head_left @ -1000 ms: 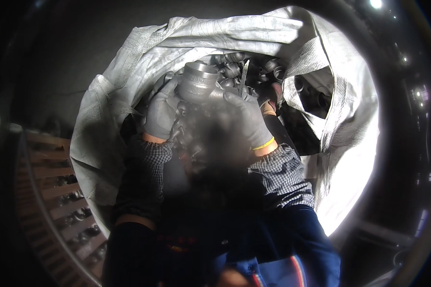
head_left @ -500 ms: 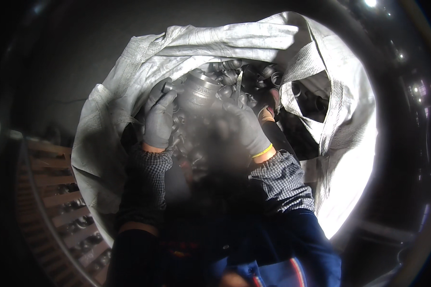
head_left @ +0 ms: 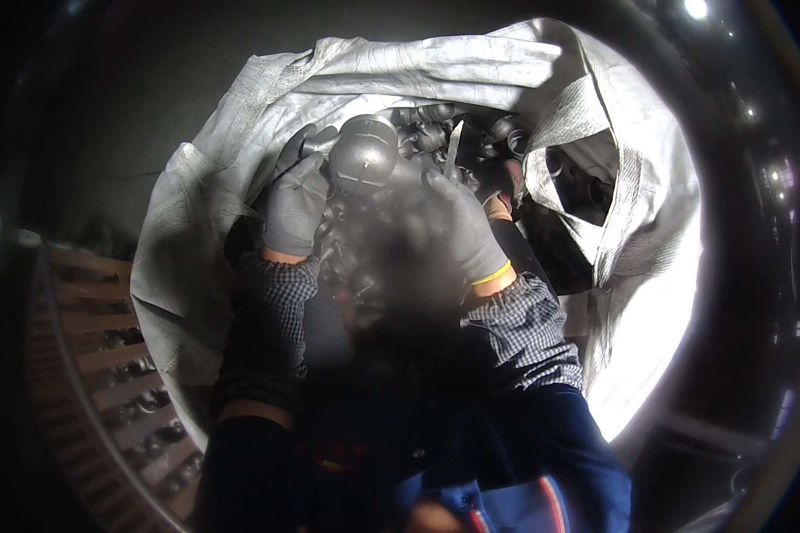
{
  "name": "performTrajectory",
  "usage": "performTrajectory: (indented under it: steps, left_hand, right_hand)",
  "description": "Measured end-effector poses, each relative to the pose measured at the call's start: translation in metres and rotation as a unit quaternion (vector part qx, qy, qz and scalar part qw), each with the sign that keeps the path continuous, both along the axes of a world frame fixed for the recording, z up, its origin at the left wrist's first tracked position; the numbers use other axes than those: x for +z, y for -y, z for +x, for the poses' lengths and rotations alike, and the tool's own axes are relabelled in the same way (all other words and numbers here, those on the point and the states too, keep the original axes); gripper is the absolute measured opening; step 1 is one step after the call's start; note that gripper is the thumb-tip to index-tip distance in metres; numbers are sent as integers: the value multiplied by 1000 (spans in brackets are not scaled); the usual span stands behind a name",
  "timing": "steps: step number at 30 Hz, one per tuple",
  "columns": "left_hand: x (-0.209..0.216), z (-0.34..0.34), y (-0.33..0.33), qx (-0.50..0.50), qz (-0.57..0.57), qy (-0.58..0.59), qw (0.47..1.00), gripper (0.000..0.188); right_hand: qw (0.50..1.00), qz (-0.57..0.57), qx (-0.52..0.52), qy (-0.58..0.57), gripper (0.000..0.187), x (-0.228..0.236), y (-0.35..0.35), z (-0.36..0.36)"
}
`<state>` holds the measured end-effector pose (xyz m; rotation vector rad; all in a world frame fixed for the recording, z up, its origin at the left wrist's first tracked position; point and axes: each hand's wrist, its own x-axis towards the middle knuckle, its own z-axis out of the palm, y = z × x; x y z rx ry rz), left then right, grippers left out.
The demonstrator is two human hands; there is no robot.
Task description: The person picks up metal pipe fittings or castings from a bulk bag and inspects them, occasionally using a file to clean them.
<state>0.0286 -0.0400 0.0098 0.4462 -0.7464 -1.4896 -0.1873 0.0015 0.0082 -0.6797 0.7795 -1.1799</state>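
My left hand, in a grey glove, grips a large grey metal pipe fitting by its left side. The fitting's smooth rounded side faces up. My right hand, also in a grey glove with a yellow cuff edge, is closed on a thin flat metal blade, which points up and away from me. Its handle is hidden in the glove, so its exact kind cannot be told. Both hands are over the opening of a big white woven bag. A blurred dark patch covers the middle below them.
Many small dark metal fittings fill the bag. Another person's hand, dark red, reaches in just right of my right hand. A bag strap loops across the right side. At lower left, a slatted crate has more fittings behind its slats.
The fitting has been turned in my left hand: its ridged end faced up before, its rounded side now. The blade has tilted slightly to the right.
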Motion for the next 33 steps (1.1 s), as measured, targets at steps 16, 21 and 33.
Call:
performTrajectory:
  steps: [16,21,33]
  left_hand:
    - [2,-3,5,20,157,42,986,39]
    - [0,-5,10,40,202,54,977,33]
    - [-33,11,27,32,181,178,967,25]
  right_hand:
    - [990,-10,-42,-134,21,1,-4,-1]
    - [991,-15,-57,-122,23,-2,-3,-2]
    - [986,-96,-21,-134,32,0,-5,-5]
